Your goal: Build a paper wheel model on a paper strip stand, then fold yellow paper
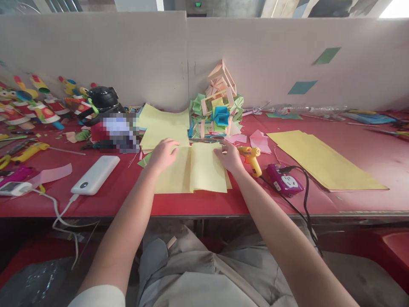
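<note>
A pale yellow sheet [172, 175] lies flat near the table's front edge, with a folded yellow paper [208, 168] on its right part. My left hand [164, 154] is over the flat sheet's upper left, fingers apart and holding nothing. At the folded paper's upper right edge is my right hand [229, 155], its fingers bent against the paper; whether they pinch it cannot be made out. More yellow sheets [164, 123] lie just behind my left hand. Behind the folded paper stands a pile of green, pink and blue paper shapes [217, 111].
Right of my right hand are a yellow glue gun [252, 160], a purple power socket [285, 180] with a black cable, and large yellow sheets [326, 162]. To the left lie a white power bank [96, 175], a black-lidded bottle [104, 100] and colourful paper figures [44, 106].
</note>
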{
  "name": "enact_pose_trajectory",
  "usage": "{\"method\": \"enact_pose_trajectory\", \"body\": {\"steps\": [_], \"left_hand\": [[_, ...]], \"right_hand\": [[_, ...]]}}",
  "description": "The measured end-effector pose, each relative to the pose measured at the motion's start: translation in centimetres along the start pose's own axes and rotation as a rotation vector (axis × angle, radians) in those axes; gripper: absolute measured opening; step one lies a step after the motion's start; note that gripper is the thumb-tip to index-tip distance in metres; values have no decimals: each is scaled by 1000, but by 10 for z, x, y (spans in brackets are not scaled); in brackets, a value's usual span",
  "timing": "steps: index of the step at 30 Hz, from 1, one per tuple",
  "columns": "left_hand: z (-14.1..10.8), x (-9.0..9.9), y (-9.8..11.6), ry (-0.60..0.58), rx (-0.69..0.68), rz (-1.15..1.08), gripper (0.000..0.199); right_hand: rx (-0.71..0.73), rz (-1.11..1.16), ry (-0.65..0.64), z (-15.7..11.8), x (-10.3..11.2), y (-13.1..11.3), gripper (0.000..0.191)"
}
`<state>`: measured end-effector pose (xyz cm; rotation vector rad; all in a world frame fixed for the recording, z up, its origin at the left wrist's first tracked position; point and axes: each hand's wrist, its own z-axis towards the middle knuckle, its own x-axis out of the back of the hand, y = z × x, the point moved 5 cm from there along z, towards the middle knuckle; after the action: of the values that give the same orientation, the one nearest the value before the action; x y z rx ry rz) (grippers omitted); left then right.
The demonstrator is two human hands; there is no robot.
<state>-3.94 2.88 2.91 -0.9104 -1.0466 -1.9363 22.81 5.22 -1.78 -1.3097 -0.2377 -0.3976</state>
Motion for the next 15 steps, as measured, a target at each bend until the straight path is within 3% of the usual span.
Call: {"method": "enact_pose_trajectory", "body": {"steps": [3,7,11,15], "left_hand": [[3,-27,23,-130,-73,-47,37],[2,-51,20,-284,-86,-10,48],[-1,-48,3,-329,-23,9,56],[-4,-37,2,-359,33,138,60]], "right_hand": [[-53,-45,76,0,6,1,60],[-40,-66,56,-3,7,-1,55],[4,-53,-11,-8,0,-7,54],[0,-90,-50,-12,-5,-14,49]]}}
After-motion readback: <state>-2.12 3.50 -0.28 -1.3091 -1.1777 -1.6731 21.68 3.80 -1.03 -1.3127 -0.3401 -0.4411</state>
